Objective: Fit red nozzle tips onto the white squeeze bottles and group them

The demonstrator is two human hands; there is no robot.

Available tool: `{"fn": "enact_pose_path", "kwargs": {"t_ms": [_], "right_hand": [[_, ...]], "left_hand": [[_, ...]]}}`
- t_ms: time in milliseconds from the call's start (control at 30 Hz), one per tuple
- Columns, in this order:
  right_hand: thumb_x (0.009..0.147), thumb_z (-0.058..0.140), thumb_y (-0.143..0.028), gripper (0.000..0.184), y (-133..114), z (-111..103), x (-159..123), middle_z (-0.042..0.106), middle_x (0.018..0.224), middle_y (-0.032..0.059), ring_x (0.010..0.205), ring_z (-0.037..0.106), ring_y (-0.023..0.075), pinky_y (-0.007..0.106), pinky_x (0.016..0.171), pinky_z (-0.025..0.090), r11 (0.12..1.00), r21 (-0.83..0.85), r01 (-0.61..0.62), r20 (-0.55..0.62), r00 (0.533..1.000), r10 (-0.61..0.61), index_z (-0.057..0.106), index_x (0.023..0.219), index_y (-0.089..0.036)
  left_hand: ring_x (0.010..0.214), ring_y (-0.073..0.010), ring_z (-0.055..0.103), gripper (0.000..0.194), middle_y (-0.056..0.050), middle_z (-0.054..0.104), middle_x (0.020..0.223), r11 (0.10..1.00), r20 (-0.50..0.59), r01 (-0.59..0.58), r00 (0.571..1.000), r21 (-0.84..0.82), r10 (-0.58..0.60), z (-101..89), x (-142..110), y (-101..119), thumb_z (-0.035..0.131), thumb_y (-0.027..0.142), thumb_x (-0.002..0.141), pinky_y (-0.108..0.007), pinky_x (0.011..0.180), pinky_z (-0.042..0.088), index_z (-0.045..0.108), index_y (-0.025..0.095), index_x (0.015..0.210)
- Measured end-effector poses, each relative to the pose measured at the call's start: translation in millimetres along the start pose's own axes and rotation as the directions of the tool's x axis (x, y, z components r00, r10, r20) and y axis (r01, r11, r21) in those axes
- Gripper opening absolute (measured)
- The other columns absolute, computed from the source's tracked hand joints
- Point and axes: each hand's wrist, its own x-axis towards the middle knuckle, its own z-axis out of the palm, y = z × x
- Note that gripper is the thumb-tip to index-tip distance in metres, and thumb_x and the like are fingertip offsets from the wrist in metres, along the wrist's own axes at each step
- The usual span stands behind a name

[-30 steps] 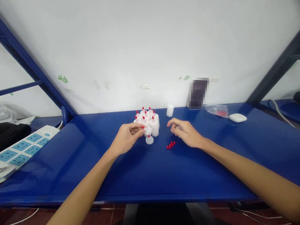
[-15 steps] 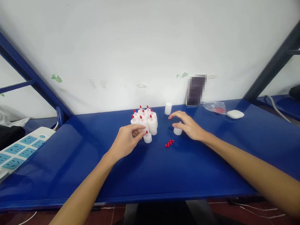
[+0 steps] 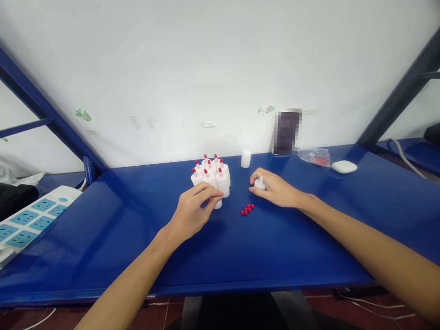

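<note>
The left hand is closed around a small white bottle at the six o'clock edge of the cluster of red-capped bottles on the blue surface. The right hand is clamped on an uncapped white bottle. Loose red caps lie at seven o'clock of that hand. Another uncapped bottle stands at eleven o'clock of it.

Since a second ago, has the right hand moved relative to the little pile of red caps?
Yes. The right hand has closed over a small white bottle, sitting just behind the red caps; earlier it hovered open above them.
</note>
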Motion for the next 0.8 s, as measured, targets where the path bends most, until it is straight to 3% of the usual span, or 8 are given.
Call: {"fn": "enact_pose_path", "kwargs": {"t_ms": [200, 300, 467, 633, 800], "right_hand": [[0.09, 0.051, -0.027, 0.021, -1, 10, 2, 0.055, 0.085, -0.0009, 0.068, 0.05, 0.0156, 0.03, 0.065, 0.04, 0.99, 0.142, -0.014, -0.08, 0.996, 0.025, 0.035, 0.102, -0.023], [0.091, 0.049, -0.026, 0.014, -2, 9, 3, 0.052, 0.082, -0.0012, 0.065, 0.047, 0.015, 0.029, 0.063, 0.038, 0.997, 0.068, -0.022, -0.164, 0.986, 0.033, 0.038, 0.099, -0.023], [0.087, 0.052, -0.023, 0.002, -20, 7, 3, 0.056, 0.094, 0.0042, 0.079, 0.055, 0.0175, 0.031, 0.073, 0.041, 0.999, -0.038, 0.034, -0.213, 0.976, -0.041, 0.051, 0.088, -0.021], [0.088, 0.056, -0.028, 0.011, -43, 11, 1, 0.061, 0.077, 0.001, 0.068, 0.054, 0.016, 0.029, 0.065, 0.038, 1.0, -0.022, 0.015, -0.262, 0.965, -0.021, 0.054, 0.079, -0.021], [0.084, 0.058, -0.027, 0.016, -44, 11, 1, 0.059, 0.067, 0.0, 0.06, 0.05, 0.0139, 0.028, 0.062, 0.036, 0.999, -0.011, 0.037, -0.333, 0.942, -0.038, 0.053, 0.07, -0.02]], "left_hand": [[0.079, -0.0113, 0.066, 0.012, -0.003, 0.07, 0.088, 1.0, -0.003, 0.002, 1.0, -0.022, -0.002, 5.3, -2, 1, 0.059, 0.01, 0.091, -0.022, 0.072, 0.053, 0.068, 0.017, 0.09], [0.079, -0.0114, 0.065, 0.014, -0.003, 0.069, 0.088, 1.0, 0.0, 0.016, 1.0, -0.021, -0.016, 6.0, -3, 0, 0.058, 0.009, 0.091, -0.022, 0.071, 0.052, 0.068, 0.018, 0.089], [0.084, -0.0123, 0.067, 0.014, -0.003, 0.071, 0.091, 0.999, -0.044, -0.023, 0.999, -0.031, 0.021, 8.0, -5, 0, 0.06, 0.007, 0.089, -0.023, 0.075, 0.054, 0.068, 0.018, 0.092], [0.083, -0.0121, 0.069, 0.014, -0.002, 0.073, 0.089, 0.998, -0.083, -0.026, 0.996, -0.056, 0.022, 10.7, -5, 4, 0.063, 0.005, 0.086, -0.021, 0.074, 0.056, 0.068, 0.018, 0.09], [0.084, -0.0121, 0.069, 0.015, -0.003, 0.072, 0.089, 0.997, -0.097, -0.056, 0.994, -0.057, 0.05, 11.1, -3, 8, 0.064, 0.003, 0.085, -0.022, 0.076, 0.056, 0.068, 0.017, 0.09]]}}
